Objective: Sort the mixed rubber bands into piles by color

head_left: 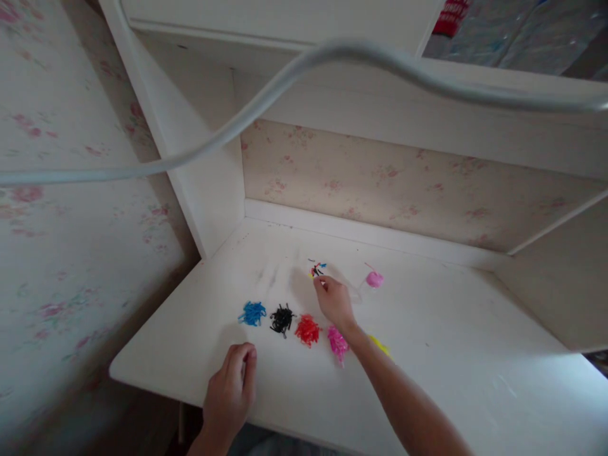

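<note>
Small piles of coloured plastic bits lie in a row on the white desk [451,354]: blue pile [252,313], black pile [282,318], red pile [308,329], pink pile [337,342] and a yellow pile [379,345] partly hidden by my forearm. My right hand [335,302] reaches past the row, fingers pinched at a small mixed cluster of bits [317,269]. A pink blob [374,278] lies to its right. My left hand [232,387] rests near the desk's front edge, fingers curled; what they hold, if anything, is hidden.
The desk sits in a white shelf unit with a side panel [209,183] at left and floral wallpaper [403,183] behind. A grey cable [285,79] hangs across the view close to the camera. The desk's front edge runs beside my left hand.
</note>
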`<state>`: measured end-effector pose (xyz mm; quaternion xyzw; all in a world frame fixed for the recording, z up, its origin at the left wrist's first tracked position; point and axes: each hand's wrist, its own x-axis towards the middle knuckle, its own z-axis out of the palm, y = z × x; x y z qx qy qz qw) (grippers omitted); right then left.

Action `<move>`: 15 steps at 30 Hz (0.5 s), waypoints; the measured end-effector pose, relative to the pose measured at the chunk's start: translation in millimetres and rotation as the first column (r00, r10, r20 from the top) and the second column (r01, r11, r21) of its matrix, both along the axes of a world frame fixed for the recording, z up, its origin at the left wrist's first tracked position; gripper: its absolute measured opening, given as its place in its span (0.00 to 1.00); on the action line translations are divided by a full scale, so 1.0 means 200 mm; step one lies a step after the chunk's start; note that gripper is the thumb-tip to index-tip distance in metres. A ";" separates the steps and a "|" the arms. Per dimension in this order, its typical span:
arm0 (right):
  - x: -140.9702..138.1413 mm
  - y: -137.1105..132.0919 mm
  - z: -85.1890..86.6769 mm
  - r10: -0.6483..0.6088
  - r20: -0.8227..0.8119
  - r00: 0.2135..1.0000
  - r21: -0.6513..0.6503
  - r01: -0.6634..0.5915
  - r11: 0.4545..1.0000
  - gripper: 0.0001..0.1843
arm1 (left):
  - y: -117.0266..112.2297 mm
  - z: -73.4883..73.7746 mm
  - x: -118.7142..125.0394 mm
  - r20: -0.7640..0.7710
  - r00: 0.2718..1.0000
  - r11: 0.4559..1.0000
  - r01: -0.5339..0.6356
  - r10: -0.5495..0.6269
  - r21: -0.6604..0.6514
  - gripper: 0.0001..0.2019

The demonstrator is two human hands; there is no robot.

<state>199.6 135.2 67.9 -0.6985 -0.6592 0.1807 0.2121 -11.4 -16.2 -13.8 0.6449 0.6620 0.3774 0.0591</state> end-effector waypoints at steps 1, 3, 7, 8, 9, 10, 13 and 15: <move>0.03 -0.10 0.00 0.015 -0.022 1.000 0.012 -0.014 1.000 0.23 | 0.00 0.00 0.00 -0.009 1.000 1.000 0.009 -0.009 0.008 0.07; 0.12 -0.29 -0.02 0.024 -0.127 0.992 0.055 -0.017 0.998 0.26 | 0.00 0.00 0.00 -0.027 0.999 1.000 0.020 -0.020 0.010 0.07; 0.40 -0.60 -0.14 -0.219 -0.227 0.949 0.060 0.238 0.969 0.28 | 0.01 0.00 0.00 -0.070 0.997 0.999 0.029 -0.028 0.013 0.07; 0.47 -0.65 -0.17 -0.294 -0.217 0.931 0.040 0.310 0.950 0.29 | 0.01 0.00 0.00 -0.085 0.996 0.999 0.027 -0.026 0.019 0.07; 0.55 -0.69 -0.21 -0.356 -0.195 0.914 0.020 0.367 0.930 0.29 | 0.01 0.00 0.00 -0.098 0.995 0.999 0.025 -0.023 0.025 0.08; 0.61 -0.72 -0.24 -0.405 -0.170 0.898 0.006 0.412 0.911 0.29 | 0.01 0.00 0.00 -0.108 0.994 0.999 0.024 -0.021 0.030 0.08; 0.75 -0.78 -0.30 -0.481 -0.112 0.870 -0.010 0.483 0.876 0.30 | 0.01 -0.01 0.00 -0.115 0.993 0.999 0.020 -0.016 0.038 0.08; 0.79 -0.78 -0.33 -0.473 -0.097 0.876 0.000 0.475 0.880 0.31 | 0.01 -0.01 0.00 -0.110 0.994 0.999 0.009 -0.003 0.052 0.09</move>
